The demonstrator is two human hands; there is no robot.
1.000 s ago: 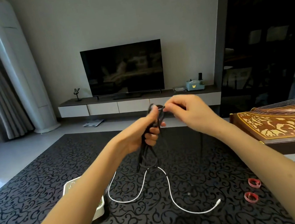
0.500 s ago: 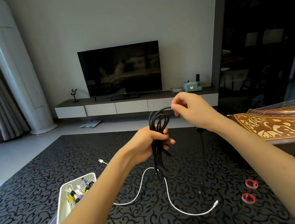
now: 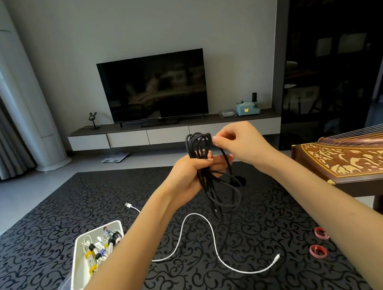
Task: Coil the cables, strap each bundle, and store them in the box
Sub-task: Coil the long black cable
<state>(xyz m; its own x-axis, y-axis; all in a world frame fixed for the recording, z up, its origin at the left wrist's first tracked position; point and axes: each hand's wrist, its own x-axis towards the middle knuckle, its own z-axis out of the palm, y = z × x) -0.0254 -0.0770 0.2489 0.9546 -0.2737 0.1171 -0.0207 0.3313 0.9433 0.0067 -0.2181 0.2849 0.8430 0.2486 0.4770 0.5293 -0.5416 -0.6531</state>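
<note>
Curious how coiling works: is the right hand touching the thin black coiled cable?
Touching. Head view: the right hand pinches a strand of the thin black coiled cable beside its top loops.

Forearms (image 3: 131, 253), left hand (image 3: 189, 176) and right hand (image 3: 241, 143) are all bare.

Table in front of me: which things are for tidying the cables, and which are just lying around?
For the job: black cable, gripped by the left hand, pinched by the right hand; white cable; red straps; box.
Just lying about: TV, rabbit ornament, floor scale, stringed instrument.
</note>
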